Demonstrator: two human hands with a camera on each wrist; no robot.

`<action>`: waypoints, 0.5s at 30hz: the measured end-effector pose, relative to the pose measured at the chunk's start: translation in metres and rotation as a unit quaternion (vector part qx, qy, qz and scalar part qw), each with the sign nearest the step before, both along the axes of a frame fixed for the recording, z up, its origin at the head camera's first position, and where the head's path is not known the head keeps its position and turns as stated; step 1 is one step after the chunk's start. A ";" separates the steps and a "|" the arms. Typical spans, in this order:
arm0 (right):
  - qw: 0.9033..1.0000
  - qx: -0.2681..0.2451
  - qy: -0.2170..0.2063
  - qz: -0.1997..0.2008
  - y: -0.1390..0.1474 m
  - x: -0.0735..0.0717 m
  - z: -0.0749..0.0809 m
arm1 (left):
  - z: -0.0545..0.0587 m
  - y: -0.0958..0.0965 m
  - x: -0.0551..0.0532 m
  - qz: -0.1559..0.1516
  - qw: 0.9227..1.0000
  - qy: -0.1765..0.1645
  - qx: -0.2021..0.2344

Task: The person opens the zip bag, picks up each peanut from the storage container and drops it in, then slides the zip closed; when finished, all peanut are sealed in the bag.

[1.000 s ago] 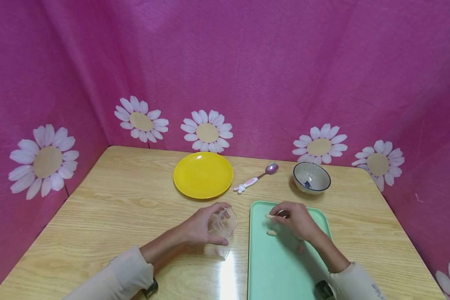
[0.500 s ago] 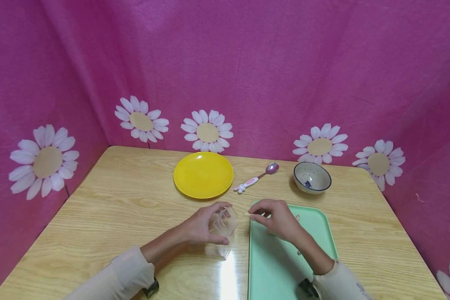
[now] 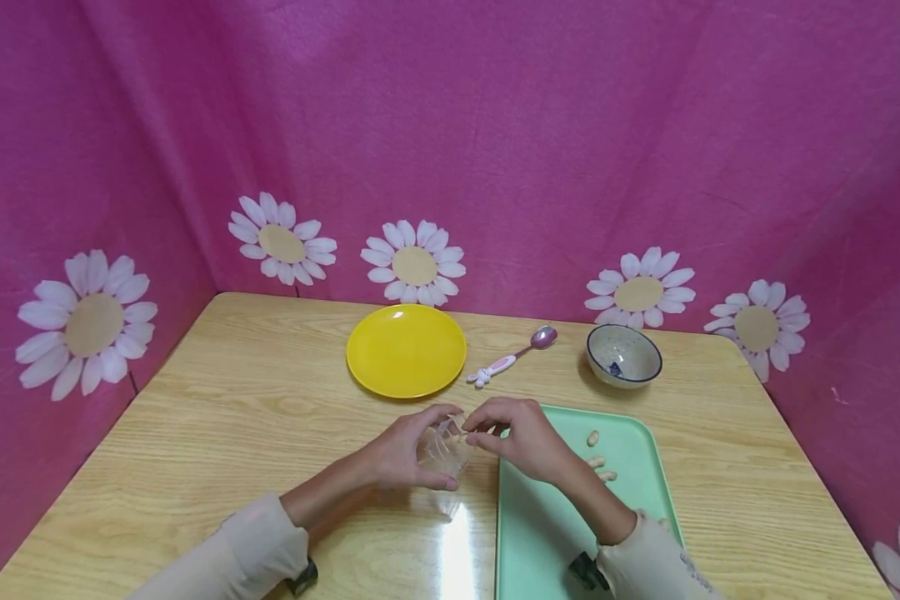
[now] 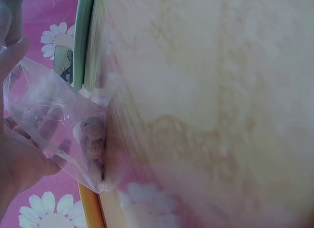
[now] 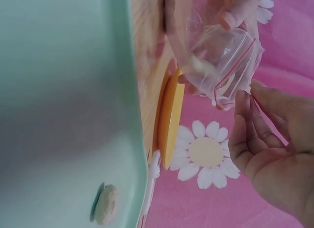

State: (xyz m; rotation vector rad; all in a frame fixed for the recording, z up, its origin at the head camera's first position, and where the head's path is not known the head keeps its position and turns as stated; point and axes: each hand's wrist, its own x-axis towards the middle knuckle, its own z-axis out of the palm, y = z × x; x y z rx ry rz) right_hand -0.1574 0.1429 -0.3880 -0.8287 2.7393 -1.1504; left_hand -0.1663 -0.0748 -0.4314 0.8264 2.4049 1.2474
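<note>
My left hand [image 3: 408, 450] grips a clear zip-top plastic bag [image 3: 442, 450] with its thumb and fingers spread around the sides. A red line runs along the bag's mouth in the right wrist view. Several peanuts [image 4: 93, 144] lie at the bottom of the bag. With thumb and fingertips pinched together, my right hand [image 3: 521, 437] is right at the bag's mouth. A pale peanut [image 5: 225, 84] shows at those fingertips, partly behind the plastic. Below the right forearm, more peanuts [image 3: 592, 438] lie on the green tray [image 3: 547, 533].
A yellow plate [image 3: 407, 350] sits behind the left hand on the wooden table [image 3: 232, 400]. Right of the plate lies a spoon [image 3: 504, 362] with a rabbit handle. A speckled bowl [image 3: 624, 354] stands behind the tray. Pink flowered cloth [image 3: 525, 150] hangs around the table.
My right hand has moved left from over the tray to the bag's mouth, carrying a peanut. Peanuts under the right arm have come into sight. The left hand and bag have stayed in place.
</note>
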 end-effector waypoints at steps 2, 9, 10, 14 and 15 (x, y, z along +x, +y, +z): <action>1.000 0.003 -0.007 -0.003 0.002 0.001 0.001 | -0.001 0.000 0.000 -0.004 1.000 0.004 0.006; 0.999 0.009 -0.015 -0.027 0.018 0.002 0.000 | 0.000 0.000 -0.001 -0.005 1.000 0.004 0.012; 0.999 0.009 -0.013 -0.029 0.021 0.001 -0.001 | 0.000 0.000 -0.001 -0.004 1.000 0.004 0.011; 0.999 0.016 -0.017 -0.046 0.034 0.001 -0.005 | 0.000 0.000 -0.001 -0.003 1.000 0.005 0.008; 0.998 0.019 -0.020 -0.048 0.037 0.001 -0.006 | 0.000 0.000 -0.001 -0.003 1.000 0.003 0.009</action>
